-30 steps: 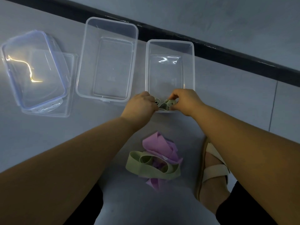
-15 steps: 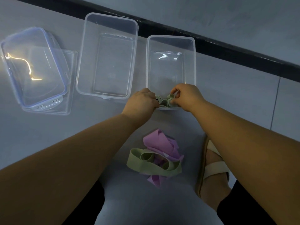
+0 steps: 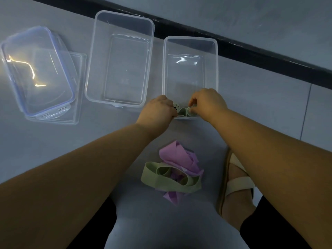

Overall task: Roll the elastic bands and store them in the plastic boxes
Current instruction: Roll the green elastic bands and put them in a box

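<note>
A green elastic band (image 3: 182,111), rolled at both ends, lies inside the near end of the small clear plastic box (image 3: 190,39). My left hand (image 3: 157,111) grips its left roll and my right hand (image 3: 206,103) pinches its right roll, both reaching over the box's near rim. A larger clear box (image 3: 124,17) stands just left of the small one. On the floor nearer to me is a loose pile: an unrolled green band (image 3: 168,180) tangled with purple bands (image 3: 177,157).
Two clear lids lie stacked at far left, the upper lid (image 3: 34,69) with a blue rim. A dark strip (image 3: 251,51) runs along the foot of the wall behind the boxes. My sandalled foot (image 3: 235,187) rests right of the pile.
Both hands have moved slightly forward with the rolled green band, lowering it into the near end of the small box. The camera has shifted a little.
</note>
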Demonstrator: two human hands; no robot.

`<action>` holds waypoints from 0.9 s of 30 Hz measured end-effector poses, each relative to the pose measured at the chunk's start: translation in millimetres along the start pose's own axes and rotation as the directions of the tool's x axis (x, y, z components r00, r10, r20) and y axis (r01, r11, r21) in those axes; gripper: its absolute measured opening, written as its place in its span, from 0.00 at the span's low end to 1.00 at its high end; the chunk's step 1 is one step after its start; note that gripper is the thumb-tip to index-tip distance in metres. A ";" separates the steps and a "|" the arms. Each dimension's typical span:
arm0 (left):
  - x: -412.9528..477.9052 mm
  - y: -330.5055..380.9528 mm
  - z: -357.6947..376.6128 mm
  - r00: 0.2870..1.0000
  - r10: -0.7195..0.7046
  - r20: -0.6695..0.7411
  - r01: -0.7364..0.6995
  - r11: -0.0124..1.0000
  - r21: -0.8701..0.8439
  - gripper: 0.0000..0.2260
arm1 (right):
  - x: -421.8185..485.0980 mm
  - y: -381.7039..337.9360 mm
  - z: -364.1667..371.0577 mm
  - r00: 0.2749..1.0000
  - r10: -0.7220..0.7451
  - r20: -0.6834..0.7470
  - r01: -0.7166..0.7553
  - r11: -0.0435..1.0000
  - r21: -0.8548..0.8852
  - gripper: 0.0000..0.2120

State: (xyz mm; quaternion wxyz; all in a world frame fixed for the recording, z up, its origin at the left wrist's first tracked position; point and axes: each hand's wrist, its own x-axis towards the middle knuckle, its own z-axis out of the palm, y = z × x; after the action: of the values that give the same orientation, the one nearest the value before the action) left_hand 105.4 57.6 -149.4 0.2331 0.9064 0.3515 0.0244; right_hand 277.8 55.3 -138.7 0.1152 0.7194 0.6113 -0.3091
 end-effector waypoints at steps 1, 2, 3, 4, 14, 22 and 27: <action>0.1 0.8 -1.3 1.000 0.003 0.005 -0.003 1.000 -0.006 0.07 | -0.3 -0.3 -0.7 1.000 -0.003 0.004 0.003 1.000 -0.008 0.11; 0.2 1.1 -1.2 1.000 0.005 0.001 -0.005 1.000 -0.011 0.07 | -0.8 -0.8 -0.8 1.000 -0.007 -0.002 0.007 1.000 -0.017 0.10; 0.1 1.3 -1.3 1.000 0.008 -0.003 -0.008 1.000 -0.010 0.06 | -1.8 -1.1 -1.1 1.000 -0.011 -0.018 0.010 1.000 -0.024 0.10; -0.3 1.4 -1.3 1.000 0.000 0.005 0.000 1.000 -0.005 0.06 | -2.7 -1.5 -1.3 0.999 -0.012 -0.036 0.011 1.000 -0.029 0.10; -1.9 3.6 -6.4 0.999 -0.014 0.051 0.014 1.000 -0.013 0.06 | -1.0 0.0 5.5 0.999 -0.028 -0.029 0.028 1.000 -0.010 0.09; -12.6 6.6 -21.6 0.997 -0.068 0.041 0.072 0.992 -0.103 0.11 | -15.1 1.2 5.1 0.996 -0.064 -0.054 0.067 0.997 0.045 0.13; -27.8 7.6 -31.2 0.993 -0.115 -0.031 0.110 0.986 -0.124 0.10 | -40.1 -3.1 5.7 0.964 -0.091 -0.249 0.133 0.978 0.158 0.13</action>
State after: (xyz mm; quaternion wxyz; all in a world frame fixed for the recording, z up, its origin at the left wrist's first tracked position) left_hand 82.8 47.3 -115.0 0.2824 0.8684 0.4044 0.0502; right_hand 270.7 20.5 -119.0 -0.0406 0.7229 0.6314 -0.2778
